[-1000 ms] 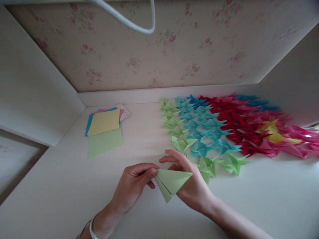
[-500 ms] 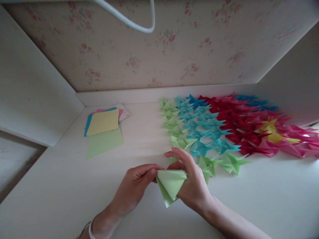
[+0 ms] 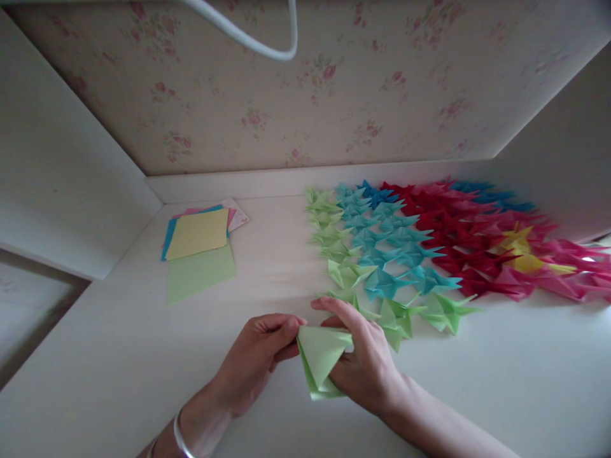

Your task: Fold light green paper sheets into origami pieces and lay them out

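Note:
A partly folded sheet of light green origami paper (image 3: 321, 356) is held in the air above the white desk. My left hand (image 3: 260, 362) pinches its upper left corner between thumb and fingers. On the other side, my right hand (image 3: 365, 362) grips the paper's right edge, some of its fingers tucked behind or inside the layers and hidden. The lower part of the paper flares open. Just beyond my right hand lie green folded paper cranes (image 3: 397, 321).
Rows of paper cranes in turquoise (image 3: 384, 281), red (image 3: 470, 257), pink and other colours cover the desk's right side. A stack of paper squares (image 3: 198, 234) lies at the left, a green sheet (image 3: 203, 273) under it. A white cable (image 3: 248, 41) hangs before the floral wall.
The green paper has shifted slightly left and turned, its lower edge spreading wider. My right hand has moved a little down and left, its fingers further over the paper.

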Tool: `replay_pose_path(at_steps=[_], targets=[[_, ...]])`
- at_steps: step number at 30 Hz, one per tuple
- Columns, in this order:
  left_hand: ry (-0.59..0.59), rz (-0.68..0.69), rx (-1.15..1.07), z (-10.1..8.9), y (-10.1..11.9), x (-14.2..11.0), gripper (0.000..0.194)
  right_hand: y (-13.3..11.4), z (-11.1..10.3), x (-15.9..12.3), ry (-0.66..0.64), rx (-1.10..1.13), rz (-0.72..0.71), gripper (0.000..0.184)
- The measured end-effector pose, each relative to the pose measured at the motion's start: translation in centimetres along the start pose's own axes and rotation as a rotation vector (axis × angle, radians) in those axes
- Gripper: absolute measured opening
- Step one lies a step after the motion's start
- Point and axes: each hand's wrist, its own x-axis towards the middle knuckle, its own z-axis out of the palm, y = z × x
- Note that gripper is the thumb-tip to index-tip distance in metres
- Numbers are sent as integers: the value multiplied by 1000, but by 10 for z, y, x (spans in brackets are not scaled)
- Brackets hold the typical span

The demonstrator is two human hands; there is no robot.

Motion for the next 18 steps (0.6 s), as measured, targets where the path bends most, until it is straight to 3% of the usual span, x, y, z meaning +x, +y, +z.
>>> replay_pose_path(at_steps=[10,14,18], targets=[[-28,-90,-27,-7,6,0,22,-3,-17,8,-42,-151,-335,35],[1,-61,-27,-8,9,1,22,-2,-15,9,-95,-125,-351,37],[84,17,6,-13,11,3,24,0,-14,12,-144,110,-270,44]])
